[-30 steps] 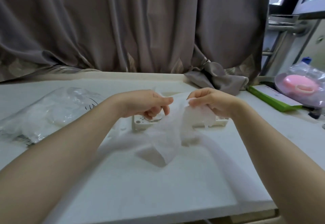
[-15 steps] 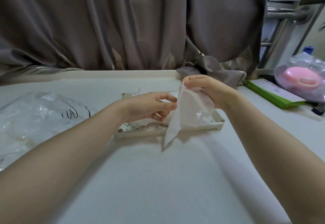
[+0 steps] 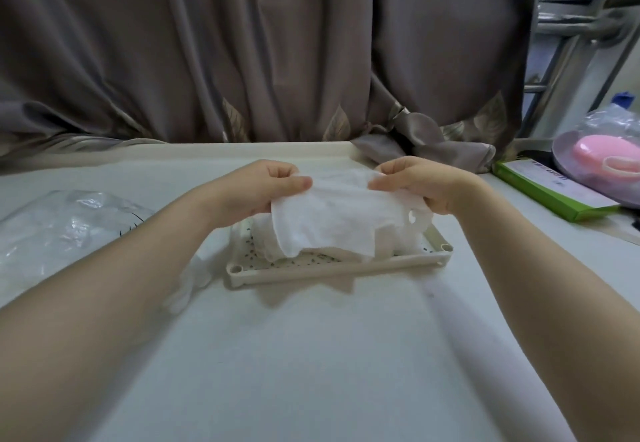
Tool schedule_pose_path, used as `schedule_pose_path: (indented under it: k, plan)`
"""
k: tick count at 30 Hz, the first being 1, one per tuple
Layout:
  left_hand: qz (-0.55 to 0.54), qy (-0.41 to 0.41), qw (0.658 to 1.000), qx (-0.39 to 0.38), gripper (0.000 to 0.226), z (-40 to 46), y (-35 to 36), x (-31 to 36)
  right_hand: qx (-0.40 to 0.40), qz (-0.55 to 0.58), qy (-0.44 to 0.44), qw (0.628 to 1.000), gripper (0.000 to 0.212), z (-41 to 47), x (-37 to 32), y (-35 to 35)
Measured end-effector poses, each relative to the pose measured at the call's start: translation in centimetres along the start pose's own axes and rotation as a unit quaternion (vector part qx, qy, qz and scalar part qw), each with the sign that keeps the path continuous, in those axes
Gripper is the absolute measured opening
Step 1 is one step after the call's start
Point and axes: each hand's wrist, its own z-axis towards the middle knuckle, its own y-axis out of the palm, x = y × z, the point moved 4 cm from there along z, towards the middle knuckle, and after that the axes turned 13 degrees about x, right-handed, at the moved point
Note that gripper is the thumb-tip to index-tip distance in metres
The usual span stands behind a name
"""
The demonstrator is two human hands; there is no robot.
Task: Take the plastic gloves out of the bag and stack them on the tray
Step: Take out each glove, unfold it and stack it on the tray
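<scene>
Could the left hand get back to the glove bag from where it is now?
Probably yes. The bag lies on the table beside the left forearm with nothing between, but the left hand is pinching the glove and would have to release it.

My table [image 3: 311, 355], pale: tray [image 3: 332, 267] centre frame, clear bag [image 3: 65, 230] left, green box [image 3: 550, 189] right.

Both hands, left hand [image 3: 258, 190] and right hand [image 3: 420, 185], pinch a translucent white plastic glove [image 3: 332, 214] stretched above a cream perforated plastic tray [image 3: 337, 266] on the pale table [image 3: 311, 355].
</scene>
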Motion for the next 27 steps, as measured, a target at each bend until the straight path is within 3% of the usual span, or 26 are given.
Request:
schedule_pose_path:
  k: [3,8,10,12,14,17,20,23,25,27]
  plan:
    - [0.19,0.009,0.979,0.071,0.021,1.9,-0.3,-0.4,0.088,-0.221,0.007,0.971,0.013,2.0,0.4,-1.2]
    - [0.405,0.038,0.899,0.161,0.014,4.7,-0.6,-0.9,0.196,-0.36,-0.014,0.912,0.014,4.5,0.5,-1.0]
    - [0.456,0.044,0.87,0.181,0.027,4.8,-0.5,-1.1,0.227,-0.402,-0.025,0.887,0.026,5.3,1.2,-0.7]
    - [0.543,0.103,0.81,0.197,0.048,4.5,0.0,-0.6,0.259,-0.404,-0.087,0.873,0.043,5.2,1.2,0.1]
    - [0.574,0.213,0.767,0.191,0.047,3.8,1.5,0.4,0.245,-0.378,-0.208,0.868,0.049,3.8,0.0,2.1]
    - [0.523,0.261,0.808,0.073,0.038,3.1,4.5,-0.2,0.125,-0.435,-0.253,0.855,0.055,1.8,-0.2,6.5]
    - [0.509,0.155,0.847,-0.013,0.053,2.4,5.1,-2.9,0.087,-0.517,-0.197,0.828,0.051,1.3,1.2,8.0]
    - [0.555,0.102,0.826,-0.024,0.079,1.7,3.8,-4.0,0.111,-0.527,-0.188,0.821,0.033,0.4,0.8,6.8]
    - [0.588,0.104,0.802,-0.034,0.075,1.4,3.3,-3.9,0.144,-0.569,-0.205,0.783,0.031,0.2,0.4,5.8]
    - [0.57,0.101,0.814,-0.051,0.06,1.3,3.1,-3.8,0.168,-0.575,-0.2,0.775,0.035,0.1,0.4,4.8]
